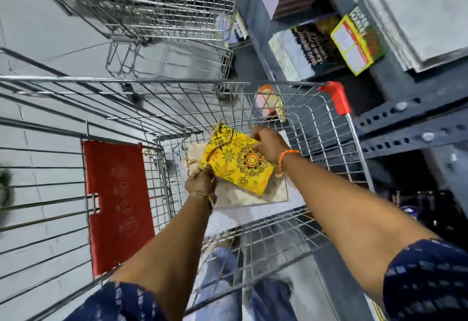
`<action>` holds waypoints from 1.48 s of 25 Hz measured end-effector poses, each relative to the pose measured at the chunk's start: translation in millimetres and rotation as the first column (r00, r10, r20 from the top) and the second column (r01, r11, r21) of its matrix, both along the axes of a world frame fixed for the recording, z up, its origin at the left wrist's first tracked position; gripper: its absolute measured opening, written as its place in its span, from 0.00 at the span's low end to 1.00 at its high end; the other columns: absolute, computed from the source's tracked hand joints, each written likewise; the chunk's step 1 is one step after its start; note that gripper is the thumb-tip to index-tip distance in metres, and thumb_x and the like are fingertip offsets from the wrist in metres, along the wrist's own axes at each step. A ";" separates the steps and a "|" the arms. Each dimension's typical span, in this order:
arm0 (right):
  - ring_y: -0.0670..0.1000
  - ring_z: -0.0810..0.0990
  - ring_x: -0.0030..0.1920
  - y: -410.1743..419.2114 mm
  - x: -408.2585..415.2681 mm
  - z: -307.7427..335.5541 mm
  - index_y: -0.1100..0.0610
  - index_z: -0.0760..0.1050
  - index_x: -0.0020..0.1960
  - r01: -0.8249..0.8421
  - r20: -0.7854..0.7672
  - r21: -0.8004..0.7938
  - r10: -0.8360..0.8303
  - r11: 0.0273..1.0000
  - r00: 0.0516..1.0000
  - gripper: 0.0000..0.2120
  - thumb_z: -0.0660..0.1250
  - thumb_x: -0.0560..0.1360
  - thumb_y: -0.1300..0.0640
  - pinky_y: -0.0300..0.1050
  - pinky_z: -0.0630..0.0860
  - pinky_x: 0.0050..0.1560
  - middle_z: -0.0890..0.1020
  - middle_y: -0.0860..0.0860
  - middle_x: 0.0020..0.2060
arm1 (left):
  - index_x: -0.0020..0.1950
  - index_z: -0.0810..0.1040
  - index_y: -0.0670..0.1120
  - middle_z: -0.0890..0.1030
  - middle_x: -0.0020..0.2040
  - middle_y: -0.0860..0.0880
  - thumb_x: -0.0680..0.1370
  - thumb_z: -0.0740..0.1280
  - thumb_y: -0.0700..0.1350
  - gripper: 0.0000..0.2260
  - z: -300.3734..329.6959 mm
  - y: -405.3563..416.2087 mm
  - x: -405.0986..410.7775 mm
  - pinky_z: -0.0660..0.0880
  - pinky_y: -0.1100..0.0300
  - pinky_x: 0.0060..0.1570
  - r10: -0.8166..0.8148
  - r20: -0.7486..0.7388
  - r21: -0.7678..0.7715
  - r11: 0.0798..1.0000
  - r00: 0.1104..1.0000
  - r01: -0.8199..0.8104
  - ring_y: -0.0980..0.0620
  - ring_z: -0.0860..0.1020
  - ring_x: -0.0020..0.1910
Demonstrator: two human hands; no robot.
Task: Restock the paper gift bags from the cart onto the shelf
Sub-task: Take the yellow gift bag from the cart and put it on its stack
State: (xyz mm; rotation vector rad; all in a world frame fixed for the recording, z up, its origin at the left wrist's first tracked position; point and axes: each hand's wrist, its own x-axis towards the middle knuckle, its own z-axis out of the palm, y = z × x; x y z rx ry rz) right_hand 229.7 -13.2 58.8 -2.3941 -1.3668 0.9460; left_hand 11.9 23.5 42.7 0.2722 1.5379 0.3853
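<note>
A yellow paper gift bag (236, 162) with black flower and mandala prints lies flat, low inside the wire cart (326, 158). My left hand (201, 181) grips its near left corner. My right hand (268, 143) holds its far right edge. Under it lie paler flat bags (274, 196) on a white dotted sheet (240, 216) on the cart's floor. The grey metal shelf (405, 115) stands to the right of the cart.
A red child-seat flap (117, 201) hangs at the cart's left end, and a red corner guard (336, 97) caps its far right corner. A second wire cart (162, 9) stands ahead. Boxed goods (357, 42) fill the shelf at upper right. My legs show below the cart.
</note>
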 end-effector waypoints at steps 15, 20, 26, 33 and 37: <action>0.41 0.81 0.37 -132.1 -25.3 289.8 0.69 0.80 0.52 0.727 -0.524 0.469 -0.504 0.502 0.686 0.11 0.74 0.71 0.67 0.32 0.79 0.42 0.83 0.57 0.40 | 0.44 0.80 0.45 0.85 0.33 0.53 0.78 0.69 0.42 0.03 323.8 -5.6 32.5 0.79 0.64 0.32 -0.394 0.236 0.616 0.768 0.889 0.177 0.58 0.82 0.31; 0.49 0.83 0.40 -190.6 -35.4 386.3 0.63 0.82 0.50 0.791 -0.618 0.590 -0.540 0.162 0.572 0.09 0.75 0.70 0.67 0.40 0.80 0.46 0.85 0.56 0.39 | 0.61 0.80 0.45 0.86 0.36 0.56 0.81 0.64 0.41 0.11 413.5 -43.7 68.6 0.79 0.62 0.35 -0.654 0.170 0.840 0.487 0.738 0.238 0.59 0.82 0.32; 0.41 0.84 0.38 -256.2 -52.9 493.1 0.56 0.83 0.46 0.669 -0.644 0.721 -0.534 -0.183 0.548 0.10 0.74 0.70 0.70 0.34 0.79 0.42 0.88 0.45 0.36 | 0.66 0.80 0.41 0.87 0.49 0.51 0.78 0.68 0.38 0.16 490.6 -106.6 99.7 0.82 0.59 0.40 -0.765 0.122 0.970 0.226 0.632 0.086 0.52 0.81 0.44; 0.44 0.85 0.36 -311.4 -33.4 592.9 0.51 0.83 0.44 0.424 -0.602 0.796 -0.633 -0.432 0.486 0.12 0.76 0.69 0.67 0.39 0.82 0.41 0.88 0.47 0.37 | 0.59 0.85 0.52 0.84 0.41 0.65 0.75 0.72 0.44 0.13 601.1 -151.1 166.1 0.81 0.61 0.43 -0.806 -0.136 0.968 -0.232 0.576 -0.096 0.62 0.79 0.41; 0.46 0.87 0.37 -345.8 20.3 635.6 0.48 0.83 0.35 0.398 -0.513 0.836 -0.798 -0.379 0.317 0.05 0.77 0.63 0.56 0.54 0.85 0.48 0.88 0.49 0.36 | 0.51 0.83 0.53 0.67 0.31 0.55 0.72 0.68 0.51 0.10 655.7 -171.4 252.3 0.78 0.53 0.39 -0.735 -0.396 0.856 -0.513 0.551 -0.068 0.64 0.72 0.40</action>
